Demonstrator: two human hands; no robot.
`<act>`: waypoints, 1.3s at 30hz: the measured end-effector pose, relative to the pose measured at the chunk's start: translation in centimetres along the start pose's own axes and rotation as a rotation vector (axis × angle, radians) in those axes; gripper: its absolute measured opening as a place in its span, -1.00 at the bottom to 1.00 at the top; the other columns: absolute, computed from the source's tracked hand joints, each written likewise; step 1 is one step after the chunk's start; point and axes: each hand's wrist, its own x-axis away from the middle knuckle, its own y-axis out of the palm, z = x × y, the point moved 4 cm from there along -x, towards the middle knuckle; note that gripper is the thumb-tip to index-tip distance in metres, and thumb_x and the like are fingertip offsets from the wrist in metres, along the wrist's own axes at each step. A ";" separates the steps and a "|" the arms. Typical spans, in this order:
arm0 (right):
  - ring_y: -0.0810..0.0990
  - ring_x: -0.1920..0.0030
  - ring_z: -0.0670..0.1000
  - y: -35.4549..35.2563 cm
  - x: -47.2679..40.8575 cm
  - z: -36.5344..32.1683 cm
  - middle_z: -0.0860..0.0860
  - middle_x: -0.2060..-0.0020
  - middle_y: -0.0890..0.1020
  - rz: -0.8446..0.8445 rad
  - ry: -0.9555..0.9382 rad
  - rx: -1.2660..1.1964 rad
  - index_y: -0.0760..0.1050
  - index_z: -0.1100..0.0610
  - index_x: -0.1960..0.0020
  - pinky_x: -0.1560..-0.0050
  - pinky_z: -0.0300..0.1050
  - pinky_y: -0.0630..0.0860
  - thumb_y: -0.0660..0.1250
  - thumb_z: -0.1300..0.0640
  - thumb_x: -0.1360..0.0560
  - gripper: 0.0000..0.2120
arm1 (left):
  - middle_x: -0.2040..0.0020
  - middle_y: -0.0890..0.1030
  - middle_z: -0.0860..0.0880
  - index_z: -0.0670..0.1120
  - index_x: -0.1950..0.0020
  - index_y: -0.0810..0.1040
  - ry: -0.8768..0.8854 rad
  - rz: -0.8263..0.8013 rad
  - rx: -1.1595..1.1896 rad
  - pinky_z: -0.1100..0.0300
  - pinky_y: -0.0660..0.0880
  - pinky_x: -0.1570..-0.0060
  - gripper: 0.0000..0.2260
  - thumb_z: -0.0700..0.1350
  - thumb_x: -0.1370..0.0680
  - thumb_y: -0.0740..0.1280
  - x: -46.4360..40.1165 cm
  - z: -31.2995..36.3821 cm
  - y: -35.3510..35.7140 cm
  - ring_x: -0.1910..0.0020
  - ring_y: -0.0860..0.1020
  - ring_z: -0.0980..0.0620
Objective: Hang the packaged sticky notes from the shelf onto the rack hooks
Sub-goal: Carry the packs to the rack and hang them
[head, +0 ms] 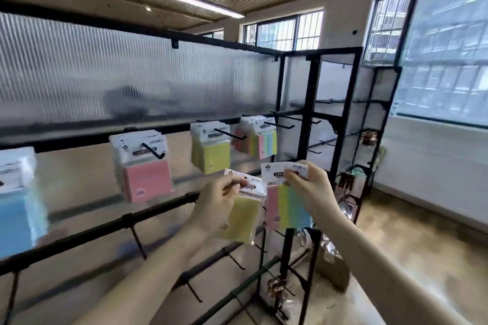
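Both hands were closed on packs: the left hand (216,199) pinched a yellow packaged sticky-note pad (244,215) by its header, the right hand (309,185) a striped pastel pack (286,207). Beyond, matching stacks hung on the black rack hooks (229,134). Next, I judged, each header hole needed threading onto its matching hook.

Both forearms raised, left hand (214,202) and right hand (311,187) side by side, fingers pinched closed.
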 end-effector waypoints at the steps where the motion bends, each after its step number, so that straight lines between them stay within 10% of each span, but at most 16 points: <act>1: 0.56 0.33 -0.02 0.0 -0.9 0.4 0.05 0.35 0.61 -0.008 -0.005 0.002 0.50 0.26 0.19 0.29 -0.14 0.44 0.30 0.25 -0.51 -0.88 | 0.07 0.63 0.12 0.03 0.06 0.60 -0.003 -0.027 -0.009 0.45 0.42 0.05 -0.79 -0.24 -0.60 0.23 -1.1 -0.1 0.9 0.06 0.55 0.29; 9: 0.60 0.27 -0.04 -1.1 -6.1 3.0 0.11 0.22 0.67 -0.034 -0.011 -0.069 0.56 0.21 0.12 0.25 -0.19 0.48 0.30 0.21 -0.52 -0.90 | 0.17 0.69 0.01 -0.09 0.07 0.64 0.027 -0.046 0.015 0.27 0.52 0.06 -0.56 0.22 -0.47 0.16 -6.5 -0.1 6.2 0.14 0.64 0.12; 25: 0.62 0.31 -0.17 -4.4 -18.9 6.1 -0.09 0.32 0.68 -0.277 -0.177 -0.309 0.57 0.12 0.11 0.30 -0.32 0.51 0.38 0.13 -0.51 -0.93 | 0.24 0.63 -0.19 -0.24 0.14 0.62 0.023 0.344 -0.183 0.00 0.46 0.11 -0.56 0.15 -0.52 0.26 -15.3 2.5 12.7 0.18 0.58 -0.15; 34: 0.58 0.36 -0.26 -3.5 -21.9 8.0 -0.10 0.31 0.66 -0.388 -0.157 -0.342 0.53 0.11 0.14 0.38 -0.44 0.41 0.37 0.14 -0.52 -0.92 | 0.33 0.59 -0.20 -0.25 0.22 0.62 -0.052 0.459 -0.259 0.19 0.29 0.28 -0.66 -0.01 -0.56 0.30 -17.0 1.5 13.8 0.32 0.45 0.03; 39: 0.62 0.29 -0.22 -2.9 -23.0 8.0 -0.14 0.31 0.67 -0.461 -0.176 -0.411 0.54 0.05 0.13 0.29 -0.39 0.47 0.36 0.15 -0.52 -0.95 | 0.49 0.50 0.17 -0.06 0.32 0.57 -0.045 0.515 -0.321 0.41 0.27 0.39 -0.73 -0.03 -0.57 0.30 -17.3 1.3 13.4 0.43 0.42 0.27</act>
